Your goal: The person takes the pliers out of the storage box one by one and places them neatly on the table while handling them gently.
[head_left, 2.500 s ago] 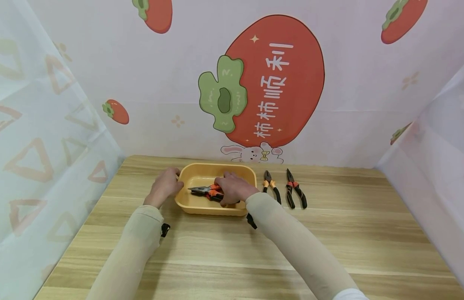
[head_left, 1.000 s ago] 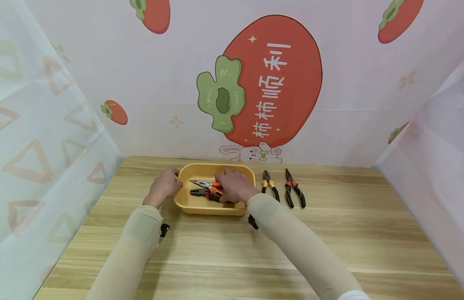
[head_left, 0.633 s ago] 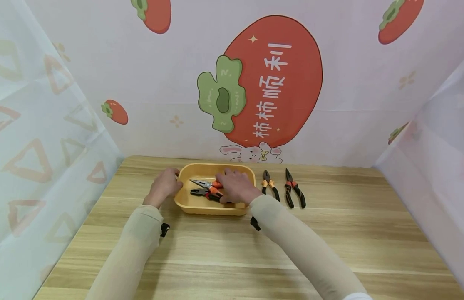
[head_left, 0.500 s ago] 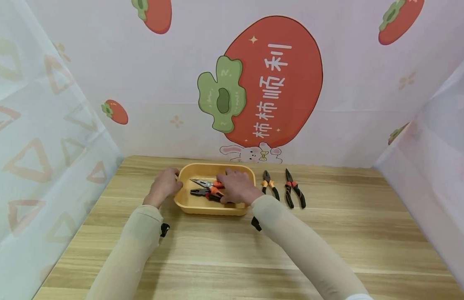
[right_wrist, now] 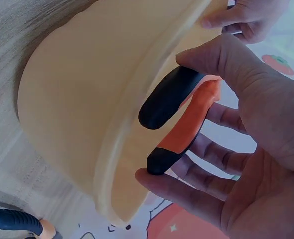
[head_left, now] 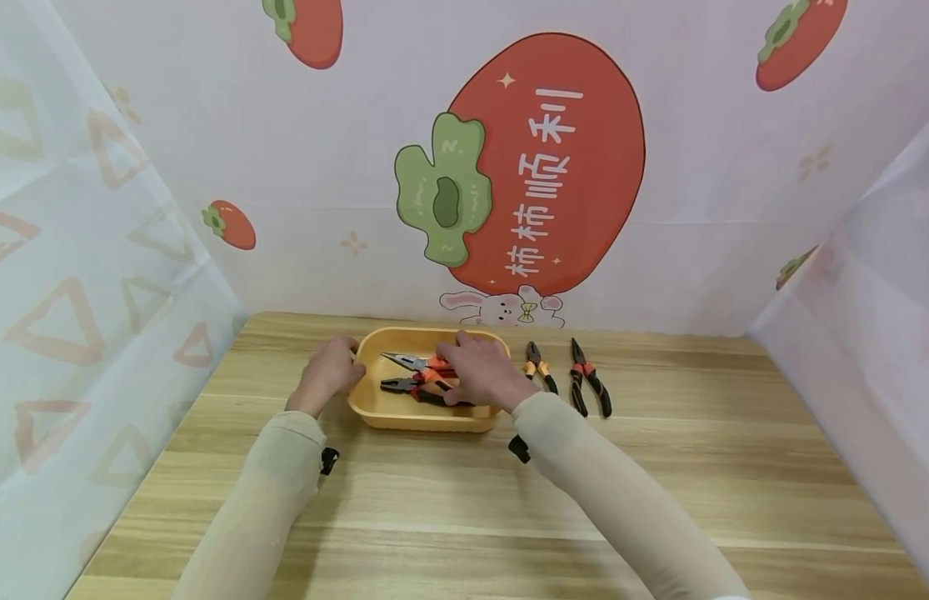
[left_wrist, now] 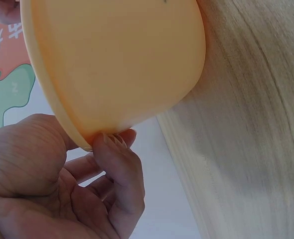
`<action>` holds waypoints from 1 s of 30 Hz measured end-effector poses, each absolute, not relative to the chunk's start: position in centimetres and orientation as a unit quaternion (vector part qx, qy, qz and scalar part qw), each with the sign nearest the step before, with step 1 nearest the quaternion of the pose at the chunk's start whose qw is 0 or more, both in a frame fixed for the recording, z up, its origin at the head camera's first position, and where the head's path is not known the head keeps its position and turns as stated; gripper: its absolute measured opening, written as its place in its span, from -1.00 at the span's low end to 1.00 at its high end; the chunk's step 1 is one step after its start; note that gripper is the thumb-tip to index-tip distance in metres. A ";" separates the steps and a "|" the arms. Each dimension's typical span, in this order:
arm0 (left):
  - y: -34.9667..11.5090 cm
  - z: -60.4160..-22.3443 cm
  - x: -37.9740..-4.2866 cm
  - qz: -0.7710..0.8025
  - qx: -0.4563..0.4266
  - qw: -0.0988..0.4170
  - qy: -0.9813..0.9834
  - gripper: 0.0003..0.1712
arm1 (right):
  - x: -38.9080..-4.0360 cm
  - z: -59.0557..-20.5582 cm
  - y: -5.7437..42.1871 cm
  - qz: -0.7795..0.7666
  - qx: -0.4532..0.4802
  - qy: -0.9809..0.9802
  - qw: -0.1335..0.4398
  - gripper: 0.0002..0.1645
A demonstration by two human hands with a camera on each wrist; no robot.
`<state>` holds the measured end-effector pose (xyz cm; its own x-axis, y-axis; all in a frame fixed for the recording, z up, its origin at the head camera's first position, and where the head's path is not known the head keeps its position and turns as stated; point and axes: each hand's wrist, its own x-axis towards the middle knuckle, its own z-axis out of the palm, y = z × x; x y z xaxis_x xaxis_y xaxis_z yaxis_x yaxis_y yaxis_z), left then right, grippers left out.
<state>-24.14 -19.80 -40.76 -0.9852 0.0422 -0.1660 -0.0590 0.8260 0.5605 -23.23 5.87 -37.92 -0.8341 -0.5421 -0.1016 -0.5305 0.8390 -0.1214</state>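
Note:
A yellow plastic basin (head_left: 422, 424) stands near the back of the wooden table. My left hand (head_left: 329, 377) pinches the basin's left rim between thumb and fingers, as the left wrist view also shows. Inside the basin lie needle-nose pliers (head_left: 406, 361) with silver jaws and black-jawed pliers (head_left: 399, 385), side by side, jaws pointing left. My right hand (head_left: 482, 369) reaches into the right part of the basin. In the right wrist view its thumb and fingers hold orange-and-black plier handles (right_wrist: 189, 122). Which pair these belong to is hard to tell; the hand partly hides the handles in the head view.
Right of the basin lie pliers with orange-and-black handles (head_left: 535, 358), partly behind the right wrist, and red-and-black needle-nose pliers (head_left: 588, 379). Bare wooden tabletop (head_left: 696, 433) extends to the right and front. Printed cloth walls (head_left: 322, 250) enclose the back and sides.
My right hand has shifted slightly right and back inside the basin. The pliers' jaws, close together 2.5 s ago, now lie apart, the silver ones slightly farther back. My left hand stays on the rim.

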 end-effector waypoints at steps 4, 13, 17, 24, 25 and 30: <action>-19.8 -40.8 -24.2 0.292 -0.001 0.083 0.953 -0.49 | -22.9 -37.6 6.2 -0.055 -0.282 0.956 0.058 -0.24; -19.8 -40.8 -24.1 0.295 -0.005 0.088 0.951 -0.47 | -22.1 -37.0 7.0 -0.068 -0.280 0.956 0.045 -0.22; -19.8 -40.8 -24.1 0.294 -0.005 0.089 0.952 -0.47 | -21.8 -36.8 7.3 -0.068 -0.280 0.957 0.036 -0.22; -19.8 -40.8 -24.1 0.288 -0.008 0.090 0.953 -0.47 | -21.3 -36.5 8.0 -0.077 -0.282 0.956 0.018 -0.21; -19.8 -40.8 -24.1 0.288 -0.008 0.090 0.953 -0.47 | -21.3 -36.4 8.1 -0.077 -0.282 0.956 0.015 -0.21; -19.7 -40.6 -24.1 0.297 -0.010 0.091 0.951 -0.47 | -20.9 -35.9 8.6 -0.069 -0.276 0.959 -0.007 -0.22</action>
